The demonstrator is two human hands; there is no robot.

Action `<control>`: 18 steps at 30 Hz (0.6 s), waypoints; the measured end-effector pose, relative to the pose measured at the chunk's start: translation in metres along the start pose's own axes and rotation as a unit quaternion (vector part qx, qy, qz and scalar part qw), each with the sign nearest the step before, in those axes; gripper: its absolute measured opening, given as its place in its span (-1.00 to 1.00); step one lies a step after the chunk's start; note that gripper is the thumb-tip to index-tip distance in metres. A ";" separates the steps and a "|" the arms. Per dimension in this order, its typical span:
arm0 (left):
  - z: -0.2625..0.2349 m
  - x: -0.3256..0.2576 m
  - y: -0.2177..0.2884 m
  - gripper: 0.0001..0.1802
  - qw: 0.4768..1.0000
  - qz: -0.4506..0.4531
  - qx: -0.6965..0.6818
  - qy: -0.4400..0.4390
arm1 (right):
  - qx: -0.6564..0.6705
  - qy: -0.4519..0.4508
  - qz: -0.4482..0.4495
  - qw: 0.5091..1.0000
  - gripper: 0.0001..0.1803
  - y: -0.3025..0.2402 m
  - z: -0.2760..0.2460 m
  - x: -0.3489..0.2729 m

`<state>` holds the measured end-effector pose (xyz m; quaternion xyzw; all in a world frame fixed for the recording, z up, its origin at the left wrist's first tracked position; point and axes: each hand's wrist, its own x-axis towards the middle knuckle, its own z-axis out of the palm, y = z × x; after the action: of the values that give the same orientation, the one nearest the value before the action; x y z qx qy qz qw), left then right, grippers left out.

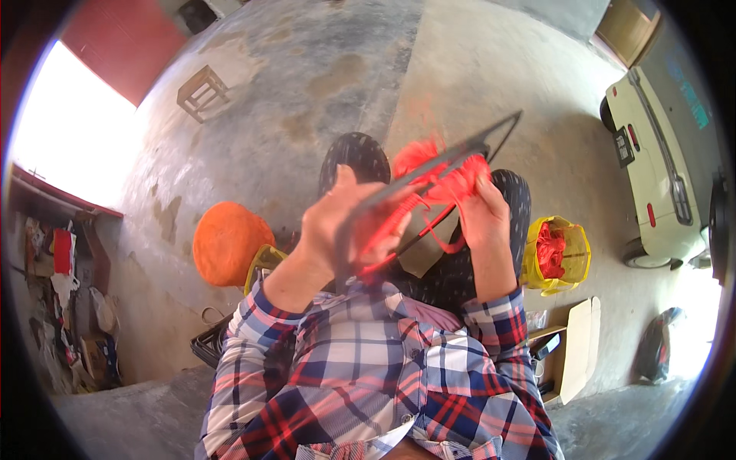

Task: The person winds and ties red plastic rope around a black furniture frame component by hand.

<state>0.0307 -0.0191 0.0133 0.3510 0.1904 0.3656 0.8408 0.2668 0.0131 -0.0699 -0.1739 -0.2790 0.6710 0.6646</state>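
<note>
A dark wire frame (460, 149) slants up to the right above my lap, partly wrapped in bright orange-red strips (452, 180). My left hand (341, 222) grips the frame's lower end, blurred by motion. My right hand (481, 211) pinches the orange-red strips against the frame near its middle. A loose loop of strip (447, 238) hangs below my right hand. My plaid sleeves and dark dotted trousers (354, 157) fill the space below.
An orange round bundle (226, 241) lies on the concrete floor at my left. A yellow bag of red strips (553, 254) sits at my right, with cardboard (576, 349) nearer. A small wooden stool (202, 92) stands far left. A cream vehicle (659, 176) is parked right.
</note>
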 end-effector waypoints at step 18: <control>-0.045 -0.012 0.030 -0.47 0.981 0.138 0.064 0.123 | 0.149 -0.162 -0.003 0.975 -0.63 -0.111 0.004 -0.077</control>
<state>-0.0176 0.0066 0.0054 0.3798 0.2650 0.5056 0.7279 0.3568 -0.0675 -0.0101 0.0395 -0.2806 0.7220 0.6312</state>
